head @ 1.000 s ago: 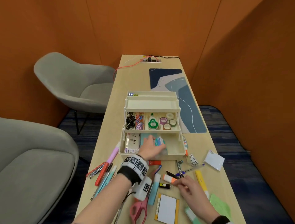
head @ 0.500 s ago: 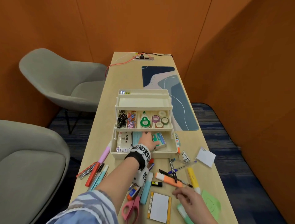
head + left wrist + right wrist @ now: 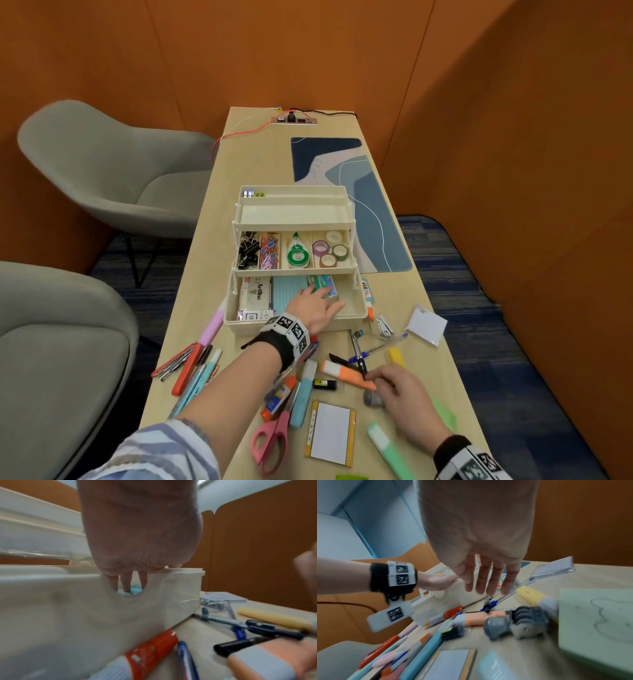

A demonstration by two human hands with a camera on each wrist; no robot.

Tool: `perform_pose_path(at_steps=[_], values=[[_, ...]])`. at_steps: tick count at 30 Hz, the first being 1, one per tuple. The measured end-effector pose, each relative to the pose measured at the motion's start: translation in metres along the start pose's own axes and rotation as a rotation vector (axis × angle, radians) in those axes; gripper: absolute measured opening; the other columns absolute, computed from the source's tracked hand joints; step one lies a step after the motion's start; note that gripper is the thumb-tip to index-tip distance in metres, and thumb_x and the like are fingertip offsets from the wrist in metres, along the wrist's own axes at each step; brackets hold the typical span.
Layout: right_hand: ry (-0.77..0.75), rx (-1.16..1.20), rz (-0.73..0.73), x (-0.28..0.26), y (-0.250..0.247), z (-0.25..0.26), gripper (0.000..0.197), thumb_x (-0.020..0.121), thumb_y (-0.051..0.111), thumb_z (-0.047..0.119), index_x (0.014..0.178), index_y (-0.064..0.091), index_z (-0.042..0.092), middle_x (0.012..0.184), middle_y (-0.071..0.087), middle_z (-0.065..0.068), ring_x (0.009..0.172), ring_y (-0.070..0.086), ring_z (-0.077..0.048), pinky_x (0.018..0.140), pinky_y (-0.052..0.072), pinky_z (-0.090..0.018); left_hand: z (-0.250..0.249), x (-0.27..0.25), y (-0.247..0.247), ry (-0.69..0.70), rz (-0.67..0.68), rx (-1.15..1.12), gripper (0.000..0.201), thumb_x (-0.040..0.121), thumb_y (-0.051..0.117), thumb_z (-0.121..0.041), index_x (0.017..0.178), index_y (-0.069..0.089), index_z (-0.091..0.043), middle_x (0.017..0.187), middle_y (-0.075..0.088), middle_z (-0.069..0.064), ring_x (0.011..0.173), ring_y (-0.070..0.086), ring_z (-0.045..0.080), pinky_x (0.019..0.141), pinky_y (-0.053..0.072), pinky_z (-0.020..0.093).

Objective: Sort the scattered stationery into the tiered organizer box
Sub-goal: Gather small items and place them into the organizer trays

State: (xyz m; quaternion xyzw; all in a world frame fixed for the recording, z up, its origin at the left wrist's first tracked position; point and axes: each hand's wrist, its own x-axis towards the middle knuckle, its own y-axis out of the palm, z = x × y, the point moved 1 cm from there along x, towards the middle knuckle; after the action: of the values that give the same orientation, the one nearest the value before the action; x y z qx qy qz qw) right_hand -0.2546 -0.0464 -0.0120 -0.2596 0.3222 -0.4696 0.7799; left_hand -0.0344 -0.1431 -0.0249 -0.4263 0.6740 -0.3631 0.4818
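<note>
- Sorting looks partly done: the organizer box [image 3: 294, 323] stands mid-bench with its tiers stepped open.
- Middle tier is filled: binder clips [image 3: 248, 249], paper clips [image 3: 269, 254], a correction tape [image 3: 296, 255] and tape rolls [image 3: 330, 249], each kind in its own compartment.
- Bottom tier holds a marker box [image 3: 255, 295], a blue lined pad [image 3: 288, 291] and a small green packet [image 3: 323, 286]. Top tray looks nearly bare.
- Left hand [image 3: 313, 306] reaches into the bottom tier, fingers straight and resting on or beside the green packet; its grip is loose and closed round nothing that I can see.
- Right hand [image 3: 400, 390] hovers over the loose pile near the orange highlighter [image 3: 346, 374] and a compass [image 3: 358, 354], fingers extended, nothing held.
- Much is left on the bench [image 3: 442, 370]: pens and markers [image 3: 195, 366] at left, pink scissors [image 3: 270, 442], glue stick [image 3: 368, 298], yellow highlighter [image 3: 396, 356], green highlighter [image 3: 388, 448], notepads [image 3: 330, 433], and a nail clipper [image 3: 385, 327].
- Judged so, roughly half remains, mostly long items.
</note>
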Motion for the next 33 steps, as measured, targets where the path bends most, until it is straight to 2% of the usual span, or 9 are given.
perform_pose_path(at_steps=[3, 5, 10, 14, 20, 23, 27, 30, 33], values=[[0.061, -0.09, -0.179, 0.036, -0.028, -0.019, 0.022, 0.093, 0.048, 0.011, 0.104, 0.064, 0.021, 0.108, 0.051, 0.001, 0.102, 0.052, -0.013, 0.094, 0.043, -0.029, 0.005, 0.0, -0.002, -0.015, 0.008, -0.008, 0.064, 0.098, 0.011, -0.055, 0.14, 0.045, -0.02, 0.158, 0.02, -0.001, 0.146, 0.01, 0.029, 0.118, 0.011, 0.047], [0.183, -0.153, -0.239, 0.066, -0.051, -0.039, 0.028, 0.093, 0.047, 0.009, 0.117, 0.059, 0.015, 0.122, 0.047, -0.008, 0.112, 0.049, -0.023, 0.098, 0.042, -0.036, 0.006, -0.002, -0.001, -0.028, 0.008, -0.02, 0.062, 0.098, 0.011, -0.054, 0.139, 0.045, -0.022, 0.157, 0.021, 0.0, 0.146, 0.009, 0.028, 0.117, 0.01, 0.049], [0.449, -0.298, -0.11, 0.117, -0.08, -0.081, 0.056, 0.092, 0.046, 0.013, 0.144, 0.026, 0.012, 0.149, 0.024, -0.015, 0.131, 0.029, -0.038, 0.106, 0.031, -0.043, 0.005, -0.031, -0.004, -0.063, -0.146, -0.128, 0.054, 0.099, 0.018, -0.05, 0.135, 0.048, -0.023, 0.152, 0.032, 0.001, 0.142, 0.023, 0.022, 0.117, 0.018, 0.045], [0.551, -0.317, 0.024, 0.124, -0.074, -0.088, 0.063, 0.09, 0.05, 0.024, 0.145, 0.02, 0.015, 0.144, 0.026, -0.02, 0.127, 0.036, -0.041, 0.104, 0.034, -0.044, 0.002, -0.084, 0.004, -0.078, -0.308, -0.255, 0.041, 0.1, 0.029, -0.043, 0.125, 0.054, -0.024, 0.137, 0.044, -0.006, 0.128, 0.035, 0.01, 0.112, 0.027, 0.034], [0.55, -0.246, -0.183, 0.113, -0.073, -0.086, 0.064, 0.082, 0.064, 0.021, 0.138, 0.033, 0.013, 0.133, 0.026, -0.02, 0.114, 0.042, -0.04, 0.095, 0.04, -0.042, -0.01, -0.134, 0.041, 0.026, -0.465, -0.217, 0.037, 0.093, 0.028, -0.042, 0.104, 0.06, -0.028, 0.107, 0.051, -0.013, 0.102, 0.043, 0.004, 0.088, 0.034, 0.026], [0.485, -0.085, -0.291, 0.102, -0.074, -0.08, 0.044, 0.085, 0.055, 0.005, 0.128, 0.043, 0.006, 0.13, 0.029, -0.021, 0.093, 0.049, -0.036, 0.092, 0.042, -0.041, -0.028, -0.136, 0.06, 0.143, -0.244, -0.174, 0.036, 0.091, 0.036, -0.047, 0.118, 0.053, -0.029, 0.115, 0.048, -0.011, 0.106, 0.041, 0.006, 0.095, 0.035, 0.03], [0.418, 0.181, -0.426, 0.076, -0.073, -0.076, 0.036, 0.088, 0.044, -0.002, 0.123, 0.048, 0.006, 0.123, 0.043, -0.022, 0.101, 0.049, -0.036, 0.091, 0.041, -0.04, -0.041, -0.134, 0.085, 0.256, 0.106, 0.052, 0.072, 0.079, 0.058, -0.058, 0.137, 0.031, -0.026, 0.131, 0.037, 0.002, 0.122, 0.031, 0.02, 0.106, 0.024, 0.042], [0.383, 0.413, -0.379, 0.045, -0.065, -0.07, 0.036, 0.088, 0.048, -0.002, 0.121, 0.051, 0.013, 0.113, 0.057, -0.016, 0.1, 0.056, -0.029, 0.088, 0.049, -0.045, -0.046, -0.133, 0.09, 0.275, 0.149, 0.138, 0.081, 0.074, 0.067, -0.053, 0.139, 0.029, -0.022, 0.132, 0.035, 0.006, 0.123, 0.031, 0.025, 0.108, 0.021, 0.046], [0.373, 0.674, -0.232, 0.009, -0.049, -0.053, 0.031, 0.089, 0.051, -0.003, 0.115, 0.053, 0.014, 0.104, 0.063, -0.013, 0.094, 0.064, -0.028, 0.073, 0.054, -0.036, -0.049, -0.13, 0.089, 0.245, 0.139, 0.154, 0.083, 0.072, 0.072, -0.048, 0.138, 0.03, -0.021, 0.133, 0.034, 0.008, 0.125, 0.03, 0.027, 0.109, 0.017, 0.046]])
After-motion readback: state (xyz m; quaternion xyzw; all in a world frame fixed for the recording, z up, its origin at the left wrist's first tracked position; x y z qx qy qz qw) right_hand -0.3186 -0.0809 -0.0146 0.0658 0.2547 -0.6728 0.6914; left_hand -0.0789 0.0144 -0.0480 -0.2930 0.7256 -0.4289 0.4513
